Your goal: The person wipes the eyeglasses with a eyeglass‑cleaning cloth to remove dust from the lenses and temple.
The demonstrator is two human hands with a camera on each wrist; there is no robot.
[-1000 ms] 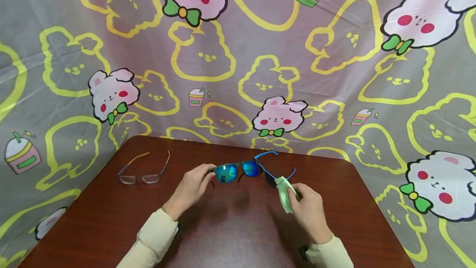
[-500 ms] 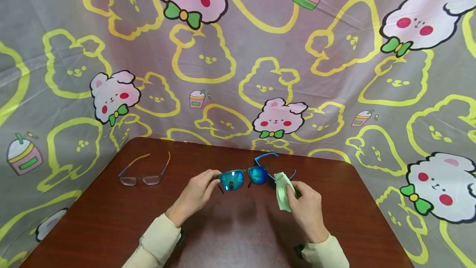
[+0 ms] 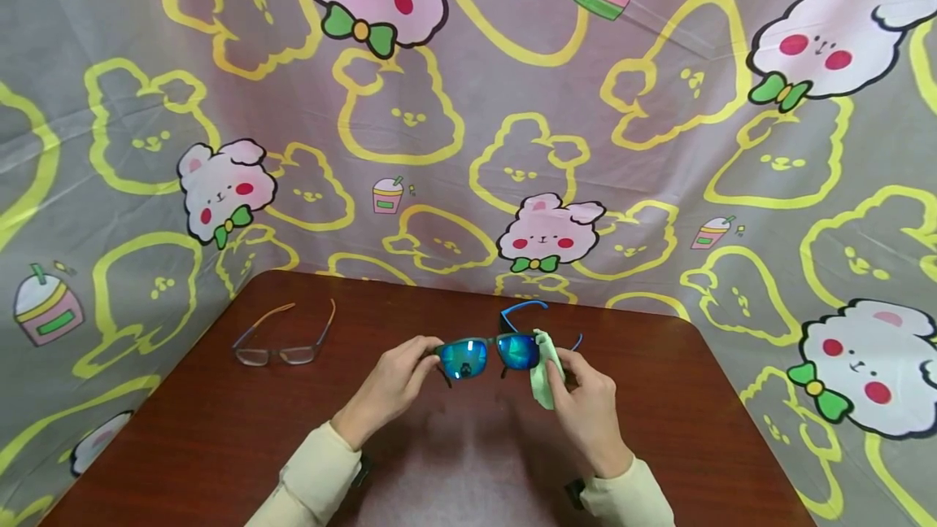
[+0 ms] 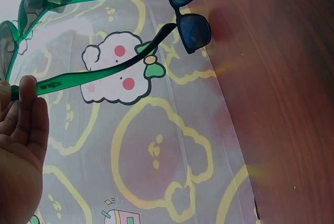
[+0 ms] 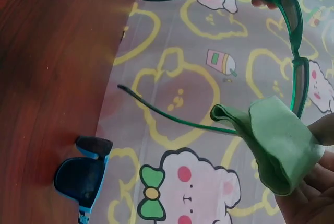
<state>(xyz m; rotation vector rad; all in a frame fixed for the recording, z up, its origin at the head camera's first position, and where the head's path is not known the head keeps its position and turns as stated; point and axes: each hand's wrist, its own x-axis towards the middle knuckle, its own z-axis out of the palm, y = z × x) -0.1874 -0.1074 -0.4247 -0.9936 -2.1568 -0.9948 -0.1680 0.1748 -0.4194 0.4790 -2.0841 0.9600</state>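
Observation:
Green-framed sunglasses (image 3: 464,359) with mirrored blue lenses are held up above the table, lenses toward the head camera. My left hand (image 3: 391,381) pinches them at the hinge end of one temple, also plain in the left wrist view, where the green temple (image 4: 78,79) runs out from the fingers. In my right hand (image 3: 586,405) is a folded light-green cloth (image 5: 279,143), gripped between thumb and fingers. The cloth lies against the other end of the sunglasses in the head view. Whether the right fingers also hold the frame through it is hidden.
Blue-armed sunglasses (image 3: 523,306) with dark lenses lie on the brown table (image 3: 644,364) behind the right hand, partly covered in the head view. Clear eyeglasses (image 3: 276,355) with orange-tipped arms rest at the table's left. A patterned curtain (image 3: 439,104) stands behind the table.
The held sunglasses and left hand have moved right and slightly down. My right hand has shifted left with the cloth, which now meets the end of the sunglasses.

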